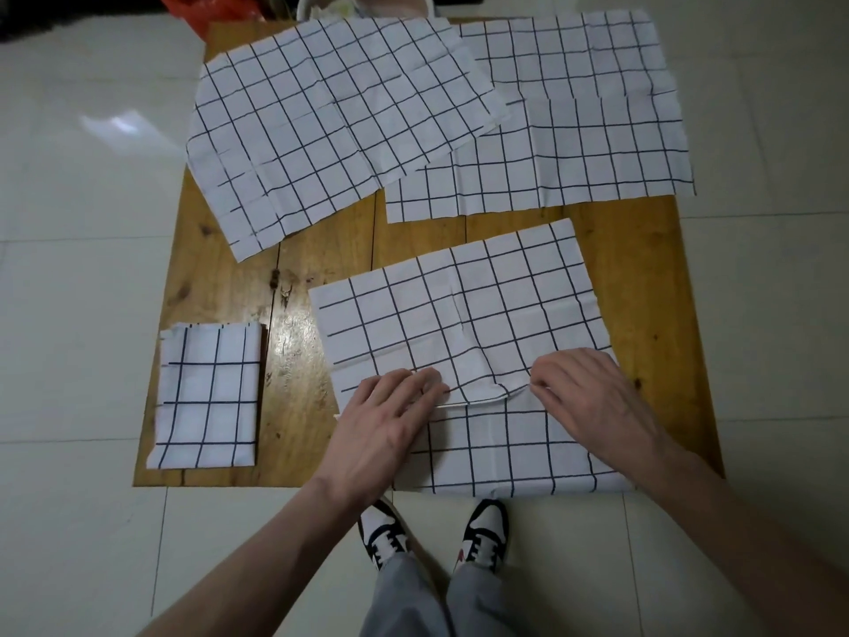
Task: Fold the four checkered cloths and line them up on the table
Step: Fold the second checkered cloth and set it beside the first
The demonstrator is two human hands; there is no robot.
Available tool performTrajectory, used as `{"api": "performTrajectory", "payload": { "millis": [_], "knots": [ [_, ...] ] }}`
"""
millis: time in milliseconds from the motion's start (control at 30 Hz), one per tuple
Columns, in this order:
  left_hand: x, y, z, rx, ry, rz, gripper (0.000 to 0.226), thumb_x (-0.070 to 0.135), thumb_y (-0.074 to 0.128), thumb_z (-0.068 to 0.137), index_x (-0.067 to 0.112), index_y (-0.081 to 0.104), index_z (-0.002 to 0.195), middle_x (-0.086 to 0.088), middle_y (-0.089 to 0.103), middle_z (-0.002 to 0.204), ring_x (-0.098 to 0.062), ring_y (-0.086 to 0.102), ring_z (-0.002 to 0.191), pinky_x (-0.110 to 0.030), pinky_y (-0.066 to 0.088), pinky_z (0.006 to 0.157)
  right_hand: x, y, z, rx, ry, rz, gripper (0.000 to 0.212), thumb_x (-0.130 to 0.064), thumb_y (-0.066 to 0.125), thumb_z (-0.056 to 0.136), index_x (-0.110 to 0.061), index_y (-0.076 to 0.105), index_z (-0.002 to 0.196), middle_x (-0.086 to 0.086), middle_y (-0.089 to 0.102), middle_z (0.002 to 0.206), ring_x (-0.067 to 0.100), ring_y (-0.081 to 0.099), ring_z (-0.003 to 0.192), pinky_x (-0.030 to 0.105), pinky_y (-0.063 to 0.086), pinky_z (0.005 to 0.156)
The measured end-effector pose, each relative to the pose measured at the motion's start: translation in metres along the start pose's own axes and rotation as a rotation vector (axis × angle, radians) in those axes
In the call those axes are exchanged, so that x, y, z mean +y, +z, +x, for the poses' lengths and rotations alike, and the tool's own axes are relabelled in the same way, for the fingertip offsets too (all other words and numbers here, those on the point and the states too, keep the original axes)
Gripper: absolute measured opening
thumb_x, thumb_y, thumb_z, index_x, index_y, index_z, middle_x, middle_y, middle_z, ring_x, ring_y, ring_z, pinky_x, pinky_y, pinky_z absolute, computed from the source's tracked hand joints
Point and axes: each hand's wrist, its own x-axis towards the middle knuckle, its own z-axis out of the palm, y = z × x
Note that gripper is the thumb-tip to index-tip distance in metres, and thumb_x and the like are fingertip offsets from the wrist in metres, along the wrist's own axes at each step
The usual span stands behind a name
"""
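The cloth (459,314) lies at the table's (643,268) near right, under both hands: left hand (386,420) and right hand (592,397) pinch its folded edge.

Wooden worktop (321,250), knotted and glossy, stands on pale floor tiles (82,223). An orange bag (202,9) lies beyond its far edge. Two black-and-white shoes (383,537) below near edge.
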Motion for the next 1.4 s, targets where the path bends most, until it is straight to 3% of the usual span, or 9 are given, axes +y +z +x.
{"api": "performTrajectory", "payload": {
  "millis": [233, 333, 533, 700, 800, 833, 967, 1167, 1400],
  "knots": [
    [-0.012, -0.038, 0.012, 0.099, 0.013, -0.035, 0.029, 0.021, 0.059, 0.103, 0.015, 0.062, 0.131, -0.004, 0.066, 0.118, -0.023, 0.06, 0.102, -0.038, 0.051, 0.083, -0.01, -0.02, 0.012, 0.006, 0.018, 0.105, 0.027, -0.035, 0.054, 0.106, -0.016, 0.061, 0.124, -0.003, 0.062, 0.094, 0.013, 0.058, 0.083, 0.028, 0.049, 0.08],
    [-0.022, -0.056, 0.025, 0.115, 0.06, -0.009, 0.024, 0.023, 0.054, 0.103, 0.015, 0.063, 0.124, -0.002, 0.066, 0.108, -0.022, 0.059, 0.092, -0.038, 0.052, 0.078, -0.016, -0.026, 0.022, 0.025, -0.015, 0.147, 0.024, -0.034, 0.06, 0.103, -0.014, 0.07, 0.112, -0.003, 0.066, 0.094, 0.011, 0.061, 0.085, 0.022, 0.046, 0.081],
    [-0.052, -0.096, 0.055, 0.119, 0.138, 0.012, 0.022, 0.018, 0.058, 0.104, 0.011, 0.066, 0.123, -0.002, 0.071, 0.093, -0.019, 0.064, 0.08, -0.037, 0.057, 0.074, -0.001, -0.055, 0.055, 0.09, -0.038, 0.162, 0.022, -0.027, 0.061, 0.101, -0.01, 0.076, 0.098, -0.001, 0.07, 0.089, 0.013, 0.066, 0.078, 0.029, 0.055, 0.069],
    [-0.076, -0.135, 0.085, 0.111, 0.169, 0.032, 0.034, 0.014, 0.048, 0.103, 0.007, 0.065, 0.132, -0.007, 0.078, 0.1, -0.023, 0.074, 0.088, -0.035, 0.061, 0.077, 0.016, -0.097, 0.094, 0.045, -0.022, 0.119, 0.03, -0.032, 0.056, 0.098, -0.013, 0.079, 0.1, -0.004, 0.075, 0.087, 0.013, 0.07, 0.074, 0.034, 0.061, 0.065],
    [-0.085, -0.157, 0.1, 0.135, 0.163, 0.058, 0.033, 0.004, 0.065, 0.096, 0.005, 0.068, 0.129, -0.009, 0.079, 0.102, -0.026, 0.076, 0.087, -0.035, 0.061, 0.069, 0.022, -0.121, 0.116, 0.042, -0.007, 0.041, 0.01, -0.015, 0.078, 0.09, -0.012, 0.079, 0.1, -0.002, 0.075, 0.084, 0.015, 0.071, 0.07, 0.026, 0.055, 0.067],
    [-0.087, -0.165, 0.105, 0.148, 0.168, 0.063, 0.031, 0.005, 0.064, 0.097, 0.004, 0.069, 0.127, -0.009, 0.079, 0.103, -0.026, 0.076, 0.087, -0.036, 0.062, 0.069, 0.022, -0.13, 0.123, 0.051, 0.012, 0.015, 0.016, -0.008, 0.082, 0.086, -0.011, 0.079, 0.102, -0.001, 0.076, 0.086, 0.017, 0.072, 0.072, 0.026, 0.053, 0.068],
    [-0.09, -0.198, 0.114, 0.286, 0.186, 0.11, 0.029, 0.013, 0.056, 0.098, 0.006, 0.074, 0.12, -0.007, 0.08, 0.101, -0.026, 0.078, 0.087, -0.037, 0.062, 0.068, 0.012, -0.162, 0.134, 0.217, 0.048, -0.109, 0.023, -0.015, 0.065, 0.095, -0.008, 0.078, 0.113, 0.004, 0.08, 0.098, 0.023, 0.076, 0.08, 0.027, 0.054, 0.072],
    [-0.082, -0.196, 0.099, 0.409, 0.185, 0.106, 0.032, 0.014, 0.058, 0.104, 0.008, 0.072, 0.132, -0.006, 0.072, 0.135, -0.02, 0.069, 0.124, -0.038, 0.055, 0.104, -0.008, -0.157, 0.108, 0.298, 0.072, -0.182, 0.035, -0.008, 0.064, 0.095, -0.003, 0.071, 0.129, 0.012, 0.072, 0.129, 0.024, 0.069, 0.119, 0.03, 0.04, 0.111],
    [-0.059, -0.121, 0.056, 0.268, 0.126, 0.056, 0.04, 0.019, 0.05, 0.107, 0.01, 0.063, 0.144, -0.009, 0.064, 0.145, -0.024, 0.06, 0.136, -0.048, 0.053, 0.11, -0.016, -0.079, 0.047, 0.172, 0.231, -0.139, 0.04, 0.003, 0.077, 0.087, -0.004, 0.073, 0.126, 0.016, 0.071, 0.129, 0.031, 0.07, 0.115, 0.047, 0.057, 0.099]
  ]
}}
